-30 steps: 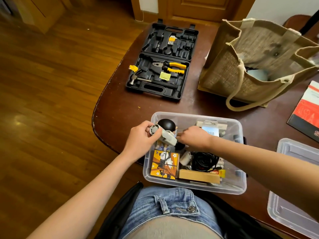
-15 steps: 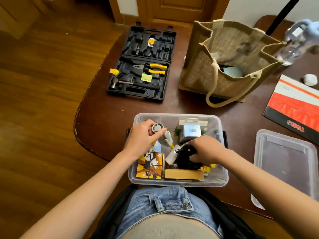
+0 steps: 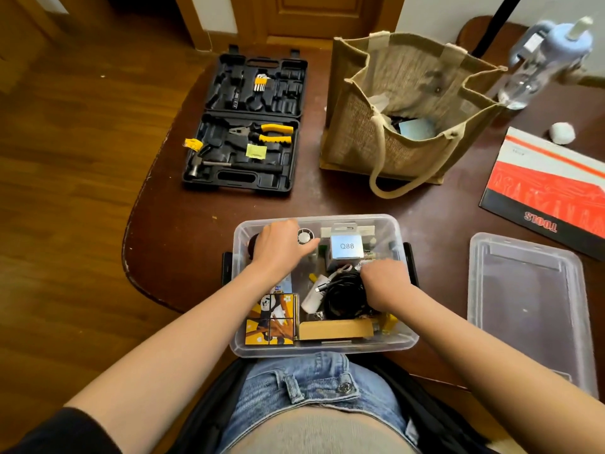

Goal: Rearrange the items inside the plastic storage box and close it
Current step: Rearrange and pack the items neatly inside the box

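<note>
Head view: clear plastic storage box (image 3: 322, 347) sits at the near edge of the dark wooden worktop (image 3: 196, 217), right in front of the person, with no lid on it. Its clear lid (image 3: 530, 309) lies flat on the worktop just to the right, apart from the box.

Left hand (image 3: 281, 245) is inside the box at the far-left corner, palm down, fingers curled over a small white fan (image 3: 305, 236) (only the round head shows past the knuckles). Right hand (image 3: 386, 281) is inside the box at mid-right, fingers curled downward onto a coiled black cable (image 3: 343, 294); whether they pinch it cannot be told, fingertips hidden.

Also in the box: panda-print puzzle cube (image 3: 271, 319) at the near-left corner, brown cardboard box (image 3: 335, 329) along the near wall, white "Q88" packet (image 3: 346, 246) at the far side, white adapter (image 3: 312, 298) touching the cable.

Further back on the worktop: open black tool case (image 3: 248, 126) with yellow-handled pliers (image 3: 265, 133) and a hammer (image 3: 196, 165), a jute tote bag (image 3: 402, 109), a red "TOOLS" booklet (image 3: 543, 188), a blurred water bottle (image 3: 543, 60), a white ball (image 3: 562, 133).
</note>
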The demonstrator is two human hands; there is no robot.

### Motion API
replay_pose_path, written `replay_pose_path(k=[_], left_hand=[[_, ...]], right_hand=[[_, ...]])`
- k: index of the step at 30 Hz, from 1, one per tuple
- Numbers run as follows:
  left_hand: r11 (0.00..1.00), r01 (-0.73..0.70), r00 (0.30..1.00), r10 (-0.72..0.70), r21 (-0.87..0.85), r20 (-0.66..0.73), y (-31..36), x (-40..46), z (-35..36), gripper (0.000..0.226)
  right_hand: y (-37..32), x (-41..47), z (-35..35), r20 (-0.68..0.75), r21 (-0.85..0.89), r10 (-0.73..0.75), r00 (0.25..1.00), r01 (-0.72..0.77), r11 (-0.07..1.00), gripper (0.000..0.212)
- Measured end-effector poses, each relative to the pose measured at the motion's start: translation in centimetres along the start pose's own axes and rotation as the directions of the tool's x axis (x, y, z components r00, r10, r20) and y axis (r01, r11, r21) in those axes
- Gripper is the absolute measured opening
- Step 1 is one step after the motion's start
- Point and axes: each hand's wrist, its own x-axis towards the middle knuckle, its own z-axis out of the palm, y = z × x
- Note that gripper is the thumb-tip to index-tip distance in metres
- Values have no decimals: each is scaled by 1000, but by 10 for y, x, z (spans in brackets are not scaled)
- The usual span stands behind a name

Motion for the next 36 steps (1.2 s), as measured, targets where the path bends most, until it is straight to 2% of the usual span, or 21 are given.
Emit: replay_pose_path(k=[1,4,6,8,12,20,25,30,33,36], left_hand=[[1000,5,1000,-5,29,1,0,1,1,48],[992,9,1000,-7,129,-13,1,5,5,47],[983,-1,1000,7,185,-31,1,7,7,46],[972,-11,998,25,236,-56,2,8,11,45],[965,17,998,1,262,-70,4,6,22,48],[953,59,998,-57,296,-15,10,10,28,45],[938,-32,998,14,346,54,7,9,30,48],[943,-144,989,130,299,65,-2,7,32,40],[929,-175,985,164,326,62,-4,8,32,33],[926,-144,990,139,349,41,-7,9,31,34]], right_hand=[[1,0,-2,-29,23,7,1000,-7,1000,9],[5,1,-7,-105,67,50,993,-43,997,18],[5,1,-9,-130,92,48,990,-36,995,5],[6,2,-10,-138,113,54,989,-38,993,14],[5,2,-4,-160,177,42,986,-14,984,9],[-2,3,1,-204,229,6,979,42,973,24],[1,8,3,-248,321,141,959,-56,945,19],[6,13,9,-193,427,253,948,-151,892,28],[3,15,14,-142,543,329,934,-204,815,31],[-2,20,17,-83,646,390,917,-249,722,35]])
